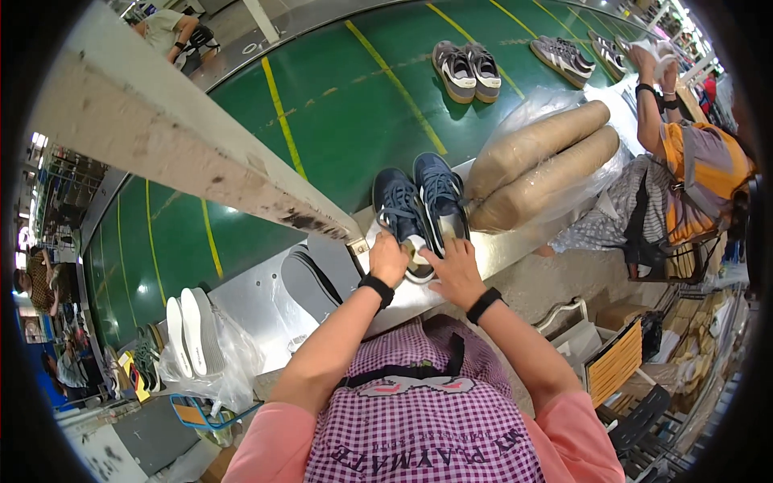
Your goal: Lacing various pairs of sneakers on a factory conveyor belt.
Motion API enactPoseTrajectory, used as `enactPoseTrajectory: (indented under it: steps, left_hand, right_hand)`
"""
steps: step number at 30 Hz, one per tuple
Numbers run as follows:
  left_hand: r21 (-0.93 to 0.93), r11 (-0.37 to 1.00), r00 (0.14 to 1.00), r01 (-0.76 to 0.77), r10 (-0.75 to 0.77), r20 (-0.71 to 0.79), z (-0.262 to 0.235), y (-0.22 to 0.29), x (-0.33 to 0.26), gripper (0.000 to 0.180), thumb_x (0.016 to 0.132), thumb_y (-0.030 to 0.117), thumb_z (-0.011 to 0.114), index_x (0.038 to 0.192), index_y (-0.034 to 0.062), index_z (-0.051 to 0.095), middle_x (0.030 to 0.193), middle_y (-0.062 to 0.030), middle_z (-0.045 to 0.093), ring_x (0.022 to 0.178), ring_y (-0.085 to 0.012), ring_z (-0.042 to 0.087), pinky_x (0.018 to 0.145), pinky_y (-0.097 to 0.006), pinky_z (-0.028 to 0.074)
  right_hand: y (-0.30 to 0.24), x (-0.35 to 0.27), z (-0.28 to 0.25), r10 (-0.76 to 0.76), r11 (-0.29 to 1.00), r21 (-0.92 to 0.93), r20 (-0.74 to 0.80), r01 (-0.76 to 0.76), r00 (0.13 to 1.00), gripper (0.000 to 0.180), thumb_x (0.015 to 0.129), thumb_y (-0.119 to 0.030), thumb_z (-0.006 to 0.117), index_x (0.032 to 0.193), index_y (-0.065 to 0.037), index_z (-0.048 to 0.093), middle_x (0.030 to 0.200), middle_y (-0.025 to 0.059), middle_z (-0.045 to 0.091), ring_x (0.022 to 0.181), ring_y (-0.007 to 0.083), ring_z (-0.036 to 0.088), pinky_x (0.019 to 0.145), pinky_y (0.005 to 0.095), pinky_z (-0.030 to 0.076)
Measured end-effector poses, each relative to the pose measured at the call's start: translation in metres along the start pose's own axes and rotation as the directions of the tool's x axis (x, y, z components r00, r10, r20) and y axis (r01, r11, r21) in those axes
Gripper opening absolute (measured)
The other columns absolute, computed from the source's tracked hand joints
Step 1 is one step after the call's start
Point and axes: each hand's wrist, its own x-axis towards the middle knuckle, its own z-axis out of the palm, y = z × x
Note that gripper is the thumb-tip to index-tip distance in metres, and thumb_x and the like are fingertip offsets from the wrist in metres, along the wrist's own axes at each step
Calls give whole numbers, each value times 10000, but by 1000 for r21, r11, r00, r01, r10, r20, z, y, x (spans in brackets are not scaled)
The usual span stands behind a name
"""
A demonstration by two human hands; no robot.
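A pair of dark navy sneakers stands side by side in front of me, heels toward me, on the metal ledge by the green conveyor. My left hand is closed at the heel of the left sneaker. My right hand grips around the heel of the right sneaker, its thumb reaching toward the left one. A pale patch shows at the left sneaker's heel; I cannot tell what it is. Left of my hands lie dark grey insoles, stacked on the ledge.
A pale post slants down close to the sneakers. Plastic-wrapped brown rolls lie to the right, near a seated co-worker. White insoles in plastic stand at left. More sneakers ride the green conveyor.
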Motion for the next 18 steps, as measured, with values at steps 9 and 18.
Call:
enactPoseTrajectory:
  steps: [9,18]
  left_hand:
    - [42,926,916,-376,378,-137,-71,20,-149,670,781,62,557,1362,-75,252,1044,-283,491,734,-452,585,633,-486,510]
    - [46,964,956,-263,267,-123,-106,-30,-207,751,790,78,582,1384,-117,165,1361,-336,351,1028,-490,550,789,-459,523]
  right_hand:
    - [-86,-58,-65,284,748,618,28,-239,959,838,724,-53,629,1401,96,158,928,298,596,737,458,611,638,466,506]
    - [-126,-53,-43,-115,753,657,77,36,990,848,745,-92,603,1392,153,111,710,234,574,636,389,606,617,426,476]
